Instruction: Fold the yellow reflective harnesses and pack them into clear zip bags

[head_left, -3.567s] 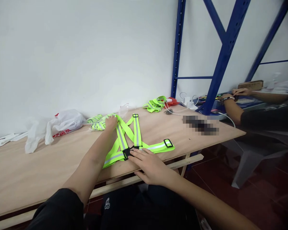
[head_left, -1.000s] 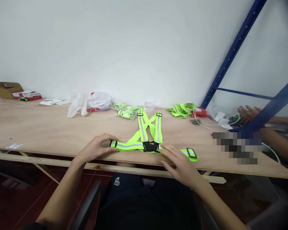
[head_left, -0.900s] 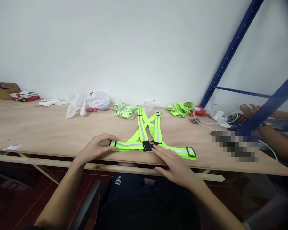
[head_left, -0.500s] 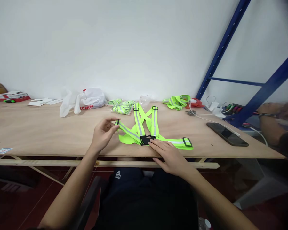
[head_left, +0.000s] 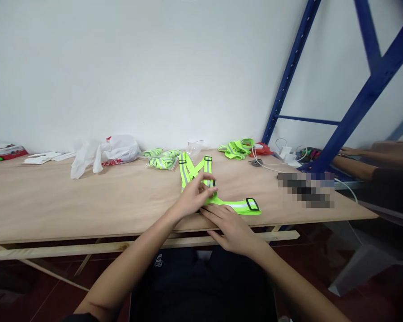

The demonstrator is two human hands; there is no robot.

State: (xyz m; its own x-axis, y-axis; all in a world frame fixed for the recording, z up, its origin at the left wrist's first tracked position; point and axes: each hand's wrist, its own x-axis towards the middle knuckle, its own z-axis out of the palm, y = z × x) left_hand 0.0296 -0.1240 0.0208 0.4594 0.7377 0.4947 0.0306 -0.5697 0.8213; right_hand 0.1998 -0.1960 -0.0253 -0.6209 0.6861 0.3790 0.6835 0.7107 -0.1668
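A neon-yellow reflective vest [head_left: 233,206] made of elastic straps with grey stripes lies near the table's front edge. Its shoulder straps cross towards the back, and one side strap with a black slider stretches to the right. My left hand [head_left: 195,196] pinches the end of the other side strap, a black slider showing at its fingertips, above the vest's middle. My right hand [head_left: 231,227] lies flat with fingers stretched at the vest's front lower edge, thumb apart. Between them, my hands hide the centre buckle.
Behind the vest are bagged folded vests [head_left: 163,161], a loose bundled vest [head_left: 237,149] and a white plastic bag [head_left: 121,150]. On the right are a pixelated dark object [head_left: 305,190], white cables and a blue metal frame [head_left: 342,127]. Another person's arm [head_left: 356,166] shows beyond it.
My left hand has carried the strap end from the left across to the vest's middle, beside my right hand. My right hand stays at the vest. The view has turned slightly right.
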